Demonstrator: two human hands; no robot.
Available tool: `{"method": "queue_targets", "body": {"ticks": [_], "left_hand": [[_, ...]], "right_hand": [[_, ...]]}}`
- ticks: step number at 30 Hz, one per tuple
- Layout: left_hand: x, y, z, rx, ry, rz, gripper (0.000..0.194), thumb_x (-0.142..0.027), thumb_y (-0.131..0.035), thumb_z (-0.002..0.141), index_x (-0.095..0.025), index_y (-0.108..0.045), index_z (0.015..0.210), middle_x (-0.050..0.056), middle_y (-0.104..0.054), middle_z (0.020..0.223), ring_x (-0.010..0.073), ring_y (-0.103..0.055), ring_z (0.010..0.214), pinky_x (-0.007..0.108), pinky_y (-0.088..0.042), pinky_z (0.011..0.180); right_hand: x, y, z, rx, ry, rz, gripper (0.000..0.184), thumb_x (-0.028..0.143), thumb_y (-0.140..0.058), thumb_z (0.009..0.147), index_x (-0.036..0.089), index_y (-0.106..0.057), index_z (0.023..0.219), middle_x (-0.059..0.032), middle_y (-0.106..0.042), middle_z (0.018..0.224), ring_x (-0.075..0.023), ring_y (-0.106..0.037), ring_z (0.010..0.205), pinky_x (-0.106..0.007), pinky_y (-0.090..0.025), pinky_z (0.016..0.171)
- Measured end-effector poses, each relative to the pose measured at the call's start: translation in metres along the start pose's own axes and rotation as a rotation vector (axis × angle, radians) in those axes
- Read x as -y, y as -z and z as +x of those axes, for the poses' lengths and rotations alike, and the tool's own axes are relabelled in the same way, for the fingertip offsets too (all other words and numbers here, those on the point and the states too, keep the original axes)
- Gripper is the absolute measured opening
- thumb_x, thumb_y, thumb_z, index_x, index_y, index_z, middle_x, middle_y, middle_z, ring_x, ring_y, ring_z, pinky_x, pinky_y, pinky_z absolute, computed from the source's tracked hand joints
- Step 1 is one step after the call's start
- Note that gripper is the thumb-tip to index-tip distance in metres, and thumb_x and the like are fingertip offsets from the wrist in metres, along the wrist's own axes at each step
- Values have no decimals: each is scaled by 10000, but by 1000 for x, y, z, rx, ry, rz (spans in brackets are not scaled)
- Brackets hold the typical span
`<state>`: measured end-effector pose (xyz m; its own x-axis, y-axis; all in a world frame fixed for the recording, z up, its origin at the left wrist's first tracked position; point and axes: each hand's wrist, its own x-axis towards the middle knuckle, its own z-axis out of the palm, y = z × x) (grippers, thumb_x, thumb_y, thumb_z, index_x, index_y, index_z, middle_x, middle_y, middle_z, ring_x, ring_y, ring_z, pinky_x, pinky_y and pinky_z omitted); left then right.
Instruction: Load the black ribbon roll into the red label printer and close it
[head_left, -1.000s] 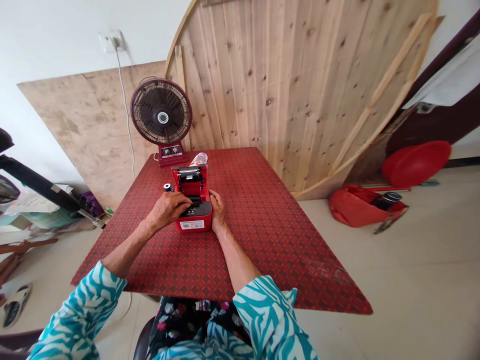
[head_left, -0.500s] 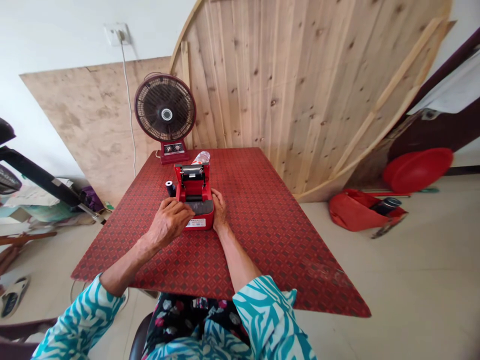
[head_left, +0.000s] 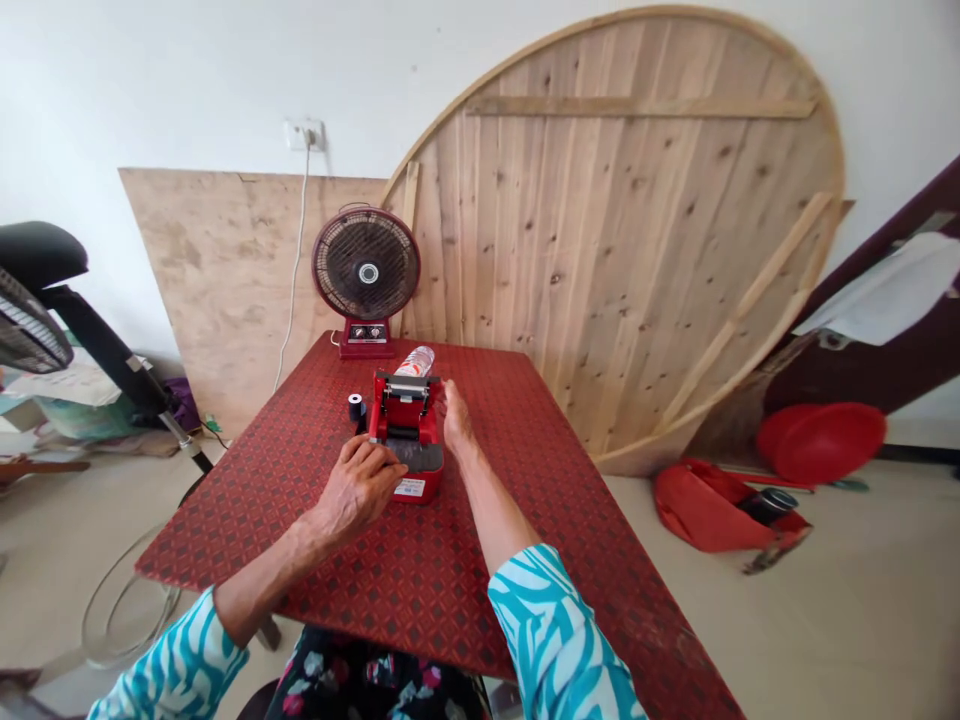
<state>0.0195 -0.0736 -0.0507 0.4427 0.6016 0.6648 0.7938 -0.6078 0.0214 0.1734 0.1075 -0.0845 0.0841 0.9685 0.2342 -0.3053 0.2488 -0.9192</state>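
A red machine with a white label on its front sits on the table, its lid raised to show dark rollers and a metal bar. A dark grey panel covers part of its front top. My left hand is closed over the machine's front left, fingers bent against the panel's edge. What lies under those fingertips is hidden. My right hand is beside the lid's right side, fingers stretched upward and close together. Just left of the machine stands a small black roll with a white end.
Behind the machine lies a clear plastic bottle. A dark red fan stands at the back left of the red-patterned table. A round wooden board leans on the wall. A red bag lies on the floor at right.
My view has tilted up, so the table sits lower in the picture. My right hand has moved from the machine's lower right side up to beside the raised lid. My left hand stays at the front left.
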Motion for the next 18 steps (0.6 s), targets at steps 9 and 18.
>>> {"method": "queue_targets", "body": {"ticks": [9, 18], "left_hand": [[-4, 3, -3, 21, 57, -66, 206, -190, -534, 903, -245, -683, 1033, 45, -702, 953, 192, -606, 911, 446, -377, 1021], [38, -23, 8, -253, 880, -811, 362, -424, -538, 858, -156, -614, 1089, 71, -701, 922, 176, -653, 773, 306, -519, 698]], "right_hand": [[-2, 18, -57, -31, -114, 8, 263, 370, -666, 662, 230, -700, 883, -11, -710, 1057, -196, -625, 990, -368, -468, 918], [-7, 18, -60, 8, -144, 58, 366, 368, -641, 694, 248, -648, 1040, -2, -724, 940, -189, -655, 857, -362, -530, 783]]}}
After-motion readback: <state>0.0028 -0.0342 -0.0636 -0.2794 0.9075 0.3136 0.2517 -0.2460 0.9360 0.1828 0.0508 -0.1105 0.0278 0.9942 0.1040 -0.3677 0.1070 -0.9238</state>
